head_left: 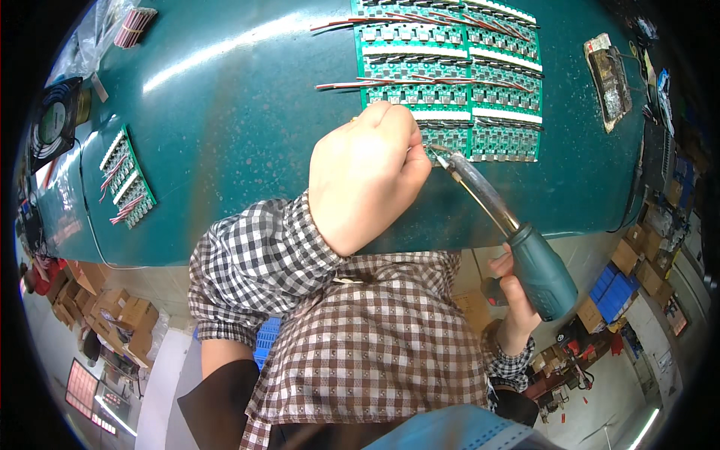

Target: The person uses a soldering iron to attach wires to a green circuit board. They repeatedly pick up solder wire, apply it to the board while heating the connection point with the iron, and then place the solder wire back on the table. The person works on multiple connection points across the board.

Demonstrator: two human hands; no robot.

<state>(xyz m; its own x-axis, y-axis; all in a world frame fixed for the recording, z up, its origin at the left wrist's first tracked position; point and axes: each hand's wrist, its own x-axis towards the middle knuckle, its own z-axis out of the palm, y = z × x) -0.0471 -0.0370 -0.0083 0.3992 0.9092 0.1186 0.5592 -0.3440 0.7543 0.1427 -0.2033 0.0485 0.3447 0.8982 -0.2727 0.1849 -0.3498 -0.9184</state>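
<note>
My right hand (517,311) is closed round the green handle of a soldering iron (544,274). The iron's metal shaft points up and left, and its tip is at the lower edge of a panel of green circuit boards (506,142). Over that panel's lower left part, my left hand (367,172) is closed in a pinch beside the tip. What its fingers hold is hidden. Red, white and black wires (435,81) lie in rows across the boards, some with their ends sticking out to the left.
A smaller board panel (127,180) with wires lies at the left of the green table (247,150). Behind it are a bundle of wires (135,28) and a black fan (56,112). A worn, soiled block (607,82) sits at the right. Boxes stand beyond the table.
</note>
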